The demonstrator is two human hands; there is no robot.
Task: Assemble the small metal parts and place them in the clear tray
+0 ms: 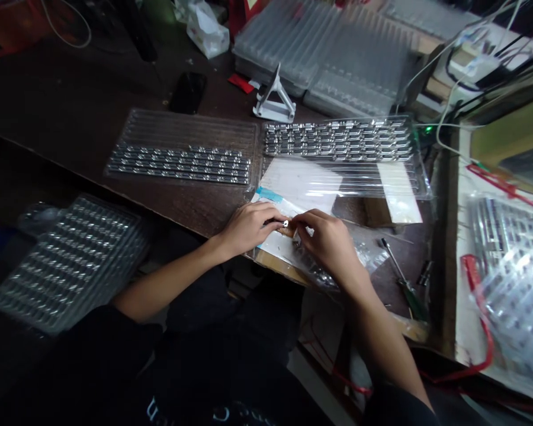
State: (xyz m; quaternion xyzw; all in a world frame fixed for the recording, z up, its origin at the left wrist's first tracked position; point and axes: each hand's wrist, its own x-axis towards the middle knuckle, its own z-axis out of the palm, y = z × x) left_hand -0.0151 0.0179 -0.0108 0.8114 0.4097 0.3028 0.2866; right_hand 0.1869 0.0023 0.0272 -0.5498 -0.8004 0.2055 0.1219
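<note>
Pinching left hand (pixel 249 228): thumb and index finger closed on a small pale piece (pixel 285 223), forearm crossing the near edge of the table (pixel 48 112).
Small pale piece: at the left fingertips, over the white-topped board (pixel 273 244), which lies along the table's near edge; too small to make out its form.
Right hand (pixel 324 231): fingers curled, thumb and index brought near each other, tips just beside the piece; I cannot tell whether they grip anything.
Steadying: a good hold would keep the left pinch firm and motionless, letting the right fingertips do the fine work; resting the hands on the board should cut tremor.
Sight: keeping the right knuckles from covering the piece would help, as the light looks dim.
Plastic bag (pixel 371 254): crumpled beside the right wrist at the near edge; worth keeping off the fingers.
Screwdriver (pixel 395 260): toward the table's near right corner, apart from both hands.
Left tray (pixel 186 127) and right tray (pixel 359 184): side by side beyond the hands, toward the far edge, each bearing rows of metal parts; sleeves are best kept off these.
</note>
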